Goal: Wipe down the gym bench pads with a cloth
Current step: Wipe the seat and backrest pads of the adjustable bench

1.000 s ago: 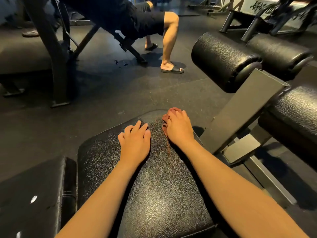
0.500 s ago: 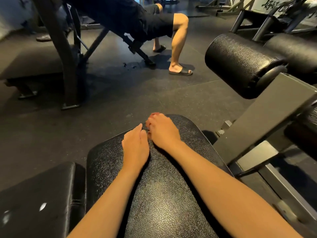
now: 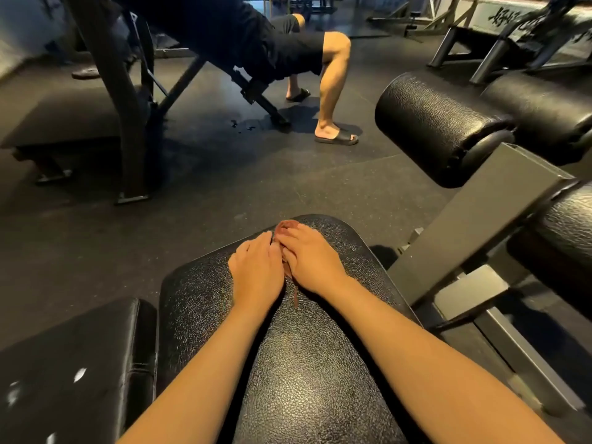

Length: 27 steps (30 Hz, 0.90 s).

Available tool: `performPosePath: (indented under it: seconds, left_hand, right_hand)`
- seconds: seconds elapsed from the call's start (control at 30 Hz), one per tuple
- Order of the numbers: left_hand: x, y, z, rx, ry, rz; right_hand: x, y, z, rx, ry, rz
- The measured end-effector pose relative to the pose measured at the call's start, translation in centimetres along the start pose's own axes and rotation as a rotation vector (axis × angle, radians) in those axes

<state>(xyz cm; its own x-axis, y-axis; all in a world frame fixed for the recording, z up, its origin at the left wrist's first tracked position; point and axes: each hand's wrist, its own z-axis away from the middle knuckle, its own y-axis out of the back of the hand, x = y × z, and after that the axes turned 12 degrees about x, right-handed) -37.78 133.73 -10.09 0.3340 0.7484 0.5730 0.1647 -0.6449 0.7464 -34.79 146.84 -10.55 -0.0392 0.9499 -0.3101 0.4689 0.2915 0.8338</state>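
— First item?
— Black pebbled-vinyl bench pad with rounded corners, running from six o'clock up to twelve.

— And the cloth?
— Small reddish-brown cloth, bunched on the pad near its twelve o'clock edge. It is mostly hidden. A bit shows past the fingertips, and a thin strip trails between the wrists toward six.

— Hands?
— Left hand: palm down on the pad, fingers straight and together, holding nothing, its side touching the cloth. Right hand: just beside it at three o'clock, laid over the cloth and pressing it down with fingers nearly straight. I cannot tell where the thumb sits.

— Surroundings?
— Black cylindrical roller pad at two o'clock on a grey square steel post. Second flat black pad at eight o'clock, just beside the first. A person in black shorts and black slide sandals at twelve, well apart.
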Motion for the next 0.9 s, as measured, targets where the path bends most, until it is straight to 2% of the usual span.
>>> performPosePath:
  seconds: [0.07,0.13,0.2,0.33,0.4,0.43,0.57,0.77,0.9]
  left_hand:
    - [1.6,-0.4,0.0,-0.001,0.025,0.052]
    - [3.4,-0.9,0.5,-0.037,-0.026,0.079]
    - [4.8,-1.6,1.2,-0.091,-0.069,0.065]
    - [5.4,-2.9,2.7,-0.139,-0.139,0.001]
    - [5.4,-3.0,2.6,-0.118,-0.136,0.005]
    - [5.4,-3.0,2.6,-0.110,-0.125,0.015]
    - [5.7,-2.7,3.1,-0.088,-0.144,0.060]
    - [6.2,-3.2,3.7,-0.109,-0.130,0.048]
    - [6.3,-3.3,3.6,-0.072,-0.132,0.116]
  right_hand:
    - [0.5,1.0,0.0,0.003,-0.005,-0.012]
    - [2.2,1.9,-0.4,-0.002,-0.106,0.056]
    - [4.2,3.3,-0.6,0.023,-0.227,0.105]
    - [5.4,5.2,2.0,0.051,-0.301,0.239]
    - [5.4,4.2,3.1,-0.044,-0.336,0.306]
    - [5.3,3.7,3.2,-0.102,-0.319,0.315]
    - [5.7,3.5,1.7,-0.089,-0.299,0.174]
    - [5.2,3.5,4.8,-0.036,-0.264,0.286]
    - [5.0,3.6,3.6,-0.005,-0.233,0.141]
